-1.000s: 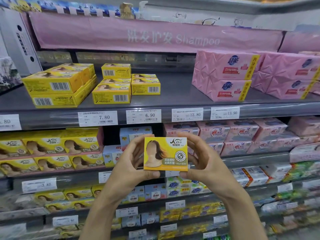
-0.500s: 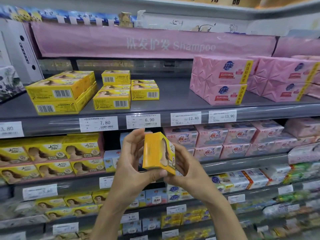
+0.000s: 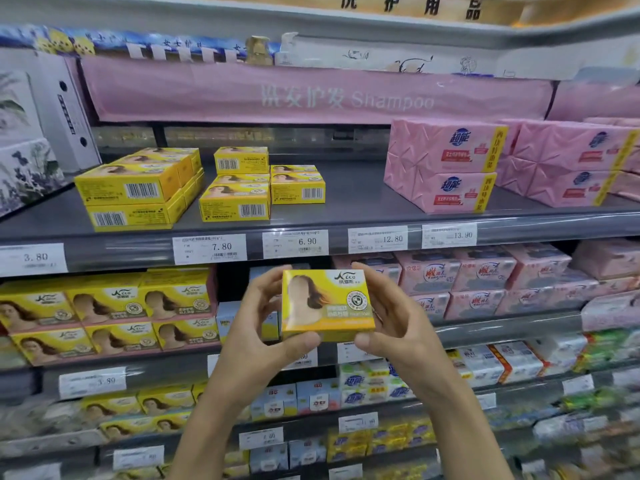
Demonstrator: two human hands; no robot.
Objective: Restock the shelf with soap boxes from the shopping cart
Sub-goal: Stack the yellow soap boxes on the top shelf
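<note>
I hold a yellow soap box [image 3: 327,304] in front of the shelves, its printed front facing me. My left hand [image 3: 256,336] grips its left side, thumb under the bottom edge. My right hand [image 3: 398,327] grips the right side the same way. On the grey upper shelf [image 3: 356,206] above stand small stacks of matching yellow soap boxes [image 3: 239,188], beside a bare stretch of shelf. The shopping cart is out of view.
Pink wrapped soap packs [image 3: 446,164] fill the right of the upper shelf, with white cartons [image 3: 41,123] at its left end. Price tags [image 3: 294,243] line the shelf edge. Lower shelves hold more yellow [image 3: 110,313], pink [image 3: 485,275] and blue boxes.
The box was turned edge-on half a second ago and now faces me flat again. Both hands kept their hold, and the view tilted upward a little.
</note>
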